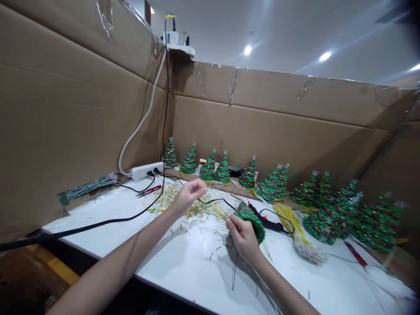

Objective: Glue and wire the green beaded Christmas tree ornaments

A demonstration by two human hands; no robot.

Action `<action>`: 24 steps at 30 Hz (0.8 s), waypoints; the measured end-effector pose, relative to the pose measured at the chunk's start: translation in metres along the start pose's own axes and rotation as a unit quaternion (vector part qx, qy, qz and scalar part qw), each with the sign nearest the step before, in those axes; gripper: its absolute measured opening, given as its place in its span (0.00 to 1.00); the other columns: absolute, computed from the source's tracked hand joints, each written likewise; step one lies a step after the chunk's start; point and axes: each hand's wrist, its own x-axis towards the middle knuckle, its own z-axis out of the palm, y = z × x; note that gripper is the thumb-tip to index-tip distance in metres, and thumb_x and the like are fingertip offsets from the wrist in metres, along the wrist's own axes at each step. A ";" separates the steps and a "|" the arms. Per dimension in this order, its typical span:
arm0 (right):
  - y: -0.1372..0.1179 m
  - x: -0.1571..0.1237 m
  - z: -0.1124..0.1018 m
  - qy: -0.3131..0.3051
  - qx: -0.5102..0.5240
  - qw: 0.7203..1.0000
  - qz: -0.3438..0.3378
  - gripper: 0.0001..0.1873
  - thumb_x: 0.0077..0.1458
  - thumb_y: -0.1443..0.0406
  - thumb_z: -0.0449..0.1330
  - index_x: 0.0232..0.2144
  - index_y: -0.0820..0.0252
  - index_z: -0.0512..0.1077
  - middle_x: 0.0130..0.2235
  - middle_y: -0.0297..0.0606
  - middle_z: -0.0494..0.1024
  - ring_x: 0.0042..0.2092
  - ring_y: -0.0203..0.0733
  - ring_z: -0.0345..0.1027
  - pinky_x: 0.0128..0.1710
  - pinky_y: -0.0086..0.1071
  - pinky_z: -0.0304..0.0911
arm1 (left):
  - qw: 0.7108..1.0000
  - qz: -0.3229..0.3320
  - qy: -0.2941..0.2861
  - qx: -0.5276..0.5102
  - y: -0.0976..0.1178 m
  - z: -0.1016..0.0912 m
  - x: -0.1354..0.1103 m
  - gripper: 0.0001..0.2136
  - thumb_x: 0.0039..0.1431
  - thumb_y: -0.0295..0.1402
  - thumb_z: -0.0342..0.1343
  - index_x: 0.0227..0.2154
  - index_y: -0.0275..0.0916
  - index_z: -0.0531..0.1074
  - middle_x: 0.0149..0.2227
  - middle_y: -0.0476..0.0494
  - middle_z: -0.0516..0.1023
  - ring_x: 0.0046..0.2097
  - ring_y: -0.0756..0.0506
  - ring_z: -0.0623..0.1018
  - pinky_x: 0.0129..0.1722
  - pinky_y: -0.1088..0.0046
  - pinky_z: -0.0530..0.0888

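My left hand [192, 194] is raised above the scattered wire bits, with thumb and fingertips pinched together. Anything between those fingertips is too small to make out. My right hand [244, 238] is closed at the rim of a small green tinsel Christmas tree [259, 223]. The tree is tipped, its hollow base facing me and its red-trimmed top pointing away. Thin dark wires [234, 271] hang below my right hand. Just behind the tree lies a black corded tool [272, 224] with a red tip, resembling a glue gun.
Several decorated trees [223, 168] line the cardboard wall [288, 127]. Yellow and white wires [292, 221] lie bundled at the right. Yellow clippings [197, 208] litter the white tabletop [183, 267]. Red-handled cutters [152, 190], a power strip [147, 169] and a black cable [108, 222] are at left.
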 end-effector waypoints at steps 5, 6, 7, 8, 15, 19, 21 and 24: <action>0.003 -0.002 -0.004 0.012 -0.019 1.000 0.000 0.20 0.62 0.58 0.48 0.19 0.58 0.51 0.19 0.27 0.48 0.22 0.32 0.43 0.24 0.31 0.39 | 0.992 -0.009 0.126 0.010 -0.001 -0.014 0.003 0.14 0.57 0.39 0.57 0.21 0.35 0.66 0.28 0.48 0.69 0.33 0.50 0.68 0.36 0.74 0.65; 0.003 -0.002 -0.004 0.013 -0.019 1.000 0.000 0.20 0.62 0.58 0.48 0.20 0.58 0.51 0.19 0.27 0.48 0.22 0.32 0.43 0.24 0.31 0.39 | 0.994 -0.001 0.105 0.042 0.000 -0.013 0.003 0.16 0.57 0.40 0.57 0.19 0.35 0.65 0.28 0.48 0.69 0.33 0.49 0.69 0.37 0.73 0.65; 0.003 -0.002 -0.004 0.013 -0.020 1.000 0.001 0.20 0.62 0.58 0.48 0.20 0.58 0.51 0.19 0.27 0.49 0.22 0.32 0.43 0.24 0.31 0.39 | 0.994 0.009 0.076 0.073 0.003 -0.012 0.002 0.17 0.57 0.40 0.56 0.17 0.35 0.64 0.28 0.47 0.69 0.33 0.49 0.69 0.37 0.73 0.65; 0.002 -0.002 -0.004 0.013 -0.019 1.000 0.000 0.20 0.62 0.58 0.48 0.20 0.58 0.51 0.19 0.27 0.49 0.22 0.31 0.44 0.24 0.31 0.40 | 0.994 0.021 0.047 0.100 0.005 -0.009 0.001 0.18 0.56 0.41 0.57 0.17 0.35 0.65 0.28 0.47 0.69 0.34 0.49 0.70 0.38 0.72 0.66; -0.001 0.000 0.000 0.004 -0.031 1.000 0.001 0.20 0.62 0.58 0.47 0.20 0.58 0.52 0.18 0.26 0.50 0.21 0.31 0.45 0.23 0.30 0.40 | 0.975 0.116 -0.046 0.182 0.016 0.008 -0.009 0.15 0.46 0.41 0.66 0.36 0.39 0.75 0.38 0.44 0.68 0.43 0.45 0.70 0.45 0.68 0.68; -0.001 -0.001 0.000 0.000 -0.031 1.000 0.001 0.20 0.62 0.58 0.47 0.20 0.58 0.52 0.18 0.26 0.50 0.21 0.31 0.45 0.23 0.30 0.40 | 0.970 0.135 -0.064 0.192 0.015 0.010 -0.010 0.11 0.51 0.39 0.63 0.36 0.41 0.77 0.40 0.43 0.66 0.44 0.45 0.69 0.45 0.67 0.68; -0.002 -0.001 0.000 0.000 -0.032 0.999 -0.003 0.20 0.62 0.58 0.48 0.20 0.58 0.52 0.18 0.26 0.50 0.21 0.31 0.45 0.23 0.30 0.41 | 0.968 0.127 -0.067 0.204 0.014 0.010 -0.010 0.08 0.55 0.38 0.60 0.31 0.40 0.77 0.40 0.43 0.66 0.41 0.47 0.68 0.43 0.68 0.68; -0.002 -0.001 0.000 -0.002 -0.030 1.000 -0.003 0.20 0.62 0.58 0.48 0.20 0.58 0.51 0.18 0.26 0.49 0.20 0.31 0.44 0.23 0.30 0.40 | 0.967 0.122 -0.060 0.214 0.014 0.009 -0.010 0.09 0.58 0.36 0.56 0.27 0.37 0.74 0.40 0.43 0.66 0.40 0.47 0.68 0.44 0.68 0.67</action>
